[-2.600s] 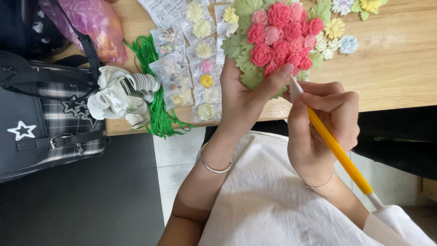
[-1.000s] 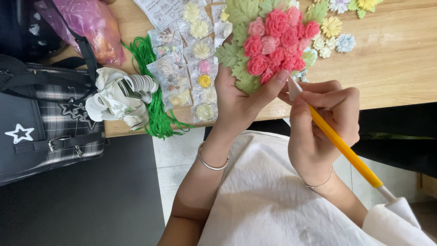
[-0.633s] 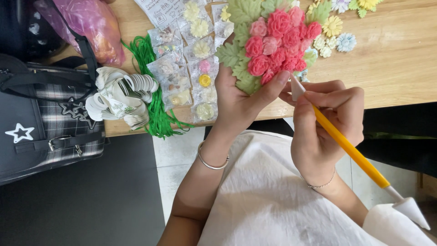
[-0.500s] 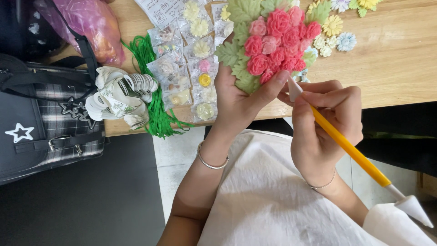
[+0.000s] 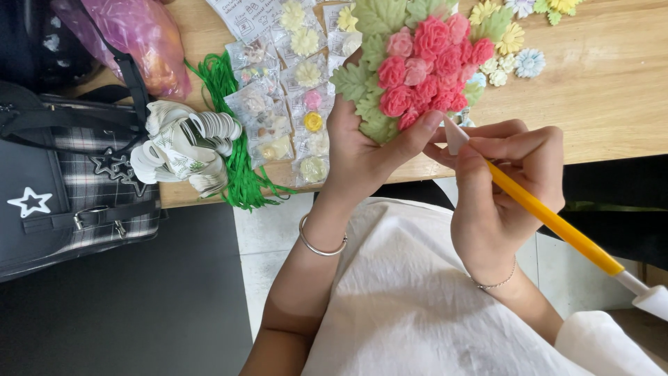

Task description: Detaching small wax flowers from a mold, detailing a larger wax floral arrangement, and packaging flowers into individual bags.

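Tabletop wood (image 5: 612,90) stretches beyond both hands, with a black plaid bag (image 5: 62,188) bearing a white star well off to the left of the left hand and a pink plastic bag (image 5: 139,35) above it. Nearer that hand, to its left, lie a heap of white paper tags (image 5: 184,150), a bundle of green cord (image 5: 236,139), and rows of small clear packets (image 5: 292,97) holding tiny flowers. The left hand (image 5: 365,150) is curled around the lower edge of a flower cluster (image 5: 417,63), thumb pressed up against its right underside and fingers hidden behind it; the cluster of red and pink roses ringed with green leaves sits above the palm, over the table's edge, facing the camera. Just right of it, the right hand (image 5: 508,188) pinches a yellow sculpting tool (image 5: 550,219) between thumb and bent fingers, pen-fashion, near its upper end. The tool's long axis runs diagonally: its pale pointed tip aims up and to the left, ending just beside the left thumb and the cluster's lower right leaves, while its handle slants down to the right past the wrist to a white cone-shaped end near the frame's edge. Loose small flowers (image 5: 518,59), yellow, white and pale blue, lie on the wood above the right hand. A thin bangle (image 5: 321,245) circles the left wrist and a fine chain (image 5: 495,282) the right.
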